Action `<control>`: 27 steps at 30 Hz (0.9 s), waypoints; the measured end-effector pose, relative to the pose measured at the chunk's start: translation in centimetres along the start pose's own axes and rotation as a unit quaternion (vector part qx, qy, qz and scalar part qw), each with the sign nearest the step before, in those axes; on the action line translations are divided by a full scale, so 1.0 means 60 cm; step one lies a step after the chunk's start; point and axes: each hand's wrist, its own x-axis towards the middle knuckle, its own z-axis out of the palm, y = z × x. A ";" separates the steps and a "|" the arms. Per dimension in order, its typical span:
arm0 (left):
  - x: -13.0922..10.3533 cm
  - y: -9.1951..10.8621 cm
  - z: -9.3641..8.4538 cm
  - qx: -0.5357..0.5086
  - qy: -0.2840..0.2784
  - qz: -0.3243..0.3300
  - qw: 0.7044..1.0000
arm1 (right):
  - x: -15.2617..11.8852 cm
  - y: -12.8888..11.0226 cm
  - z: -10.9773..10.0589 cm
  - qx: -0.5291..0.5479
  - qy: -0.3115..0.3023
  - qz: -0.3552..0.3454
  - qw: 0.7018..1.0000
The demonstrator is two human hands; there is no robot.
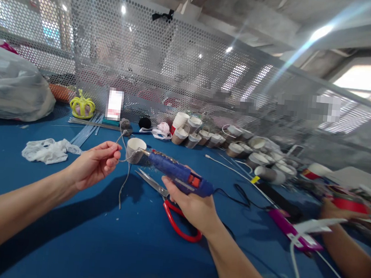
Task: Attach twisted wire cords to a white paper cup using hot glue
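My right hand grips a blue hot glue gun whose nozzle points left at a small pale cup. Between the thumb and fingertips of my left hand is pinched a thin grey cord. Part of that cord runs to the cup by the nozzle, and a loose end hangs down over the table. Whether the nozzle touches the cord or the cup, I cannot tell. Beneath the glue gun lie scissors with red handles, blades pointing up and left.
White lace fabric, clear glue sticks and a yellow crown-shaped piece lie left. Several cord-wrapped cups line the back before a perforated metal screen. A purple power strip and another person's hand are at right.
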 end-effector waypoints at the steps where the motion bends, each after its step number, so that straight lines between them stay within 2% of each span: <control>1: 0.000 0.000 0.000 0.001 0.001 0.000 1.000 | 0.001 0.000 -0.001 0.003 0.000 -0.002 1.000; 7: 0.000 -0.001 0.001 0.003 0.010 0.000 1.000 | 0.004 0.002 0.001 0.019 -0.006 -0.037 0.999; 19: 0.000 0.000 0.001 0.001 0.007 0.001 1.000 | 0.001 0.007 0.002 -0.008 -0.029 -0.014 0.999; 27: 0.000 0.000 0.002 0.004 0.007 0.001 1.000 | -0.001 -0.001 -0.001 -0.009 0.017 0.004 1.000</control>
